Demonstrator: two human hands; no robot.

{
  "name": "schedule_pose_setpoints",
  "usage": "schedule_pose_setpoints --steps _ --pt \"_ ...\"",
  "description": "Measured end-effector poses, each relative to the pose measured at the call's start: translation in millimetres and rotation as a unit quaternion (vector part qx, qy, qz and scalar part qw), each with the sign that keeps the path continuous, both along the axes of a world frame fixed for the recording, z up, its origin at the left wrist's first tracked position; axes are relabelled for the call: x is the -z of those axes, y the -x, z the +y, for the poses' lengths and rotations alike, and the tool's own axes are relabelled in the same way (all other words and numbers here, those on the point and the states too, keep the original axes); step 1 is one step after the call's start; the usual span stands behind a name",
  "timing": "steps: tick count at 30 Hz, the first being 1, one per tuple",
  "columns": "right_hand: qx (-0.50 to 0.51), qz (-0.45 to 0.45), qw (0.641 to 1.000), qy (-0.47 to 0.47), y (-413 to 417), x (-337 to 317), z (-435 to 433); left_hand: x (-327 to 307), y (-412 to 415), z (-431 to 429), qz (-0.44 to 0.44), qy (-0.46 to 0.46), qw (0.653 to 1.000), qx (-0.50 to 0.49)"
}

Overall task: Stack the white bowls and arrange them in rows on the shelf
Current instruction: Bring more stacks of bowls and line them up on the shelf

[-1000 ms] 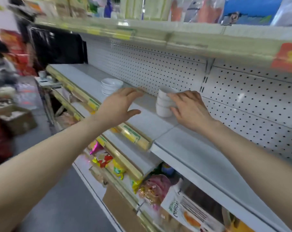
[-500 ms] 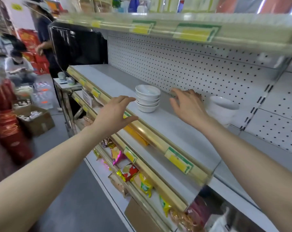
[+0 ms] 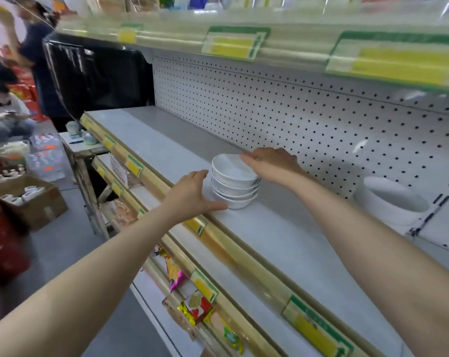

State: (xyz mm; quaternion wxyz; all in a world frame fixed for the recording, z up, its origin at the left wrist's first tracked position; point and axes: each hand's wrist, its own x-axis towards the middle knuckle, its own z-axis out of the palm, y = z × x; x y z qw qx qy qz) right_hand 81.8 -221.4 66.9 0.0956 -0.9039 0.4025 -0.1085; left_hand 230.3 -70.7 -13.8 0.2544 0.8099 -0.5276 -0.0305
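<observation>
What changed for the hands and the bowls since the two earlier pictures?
The right hand let go of the tall bowl stack and moved left; its fingers now rest on the rim of the shallow bowl stack. The left hand came up to its left side. Both stacks stayed on the shelf.

No legible text; yellow-green price tags [image 3: 235,43] above the bowl stack [image 3: 235,181] are blurred; lower tags [image 3: 134,166] left of it are likewise blurred; snack packets [image 3: 192,309] below it have unreadable print.
</observation>
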Motion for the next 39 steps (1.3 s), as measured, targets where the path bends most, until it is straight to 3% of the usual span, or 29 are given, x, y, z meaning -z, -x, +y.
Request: schedule_pose_setpoints --steps 5,11,18,27,32,35,39 --pt "0.024 0.046 0.999 0.004 -20 5 -10 4 -12 -22 0.017 0.006 0.998 0.059" --pt "0.039 0.021 0.996 -0.080 -20 4 -15 4 -33 -34 0.078 0.007 0.990 0.120" --pt "0.080 -0.010 0.992 -0.100 -19 9 -7 1 -44 -35 0.130 0.009 0.975 0.181" --pt "0.155 0.016 0.985 -0.076 -25 10 5 0 -50 -47 0.143 -0.024 0.963 0.226" --pt "0.215 0.025 0.976 -0.018 -33 1 15 3 -56 -49 0.149 -0.017 0.957 0.247" --pt "0.244 0.021 0.968 -0.055 -34 -3 20 1 -59 -51 0.165 -0.017 0.950 0.264" --pt "0.280 -0.057 0.948 -0.142 -31 0 28 0 -59 -55 0.183 -0.020 0.939 0.291"
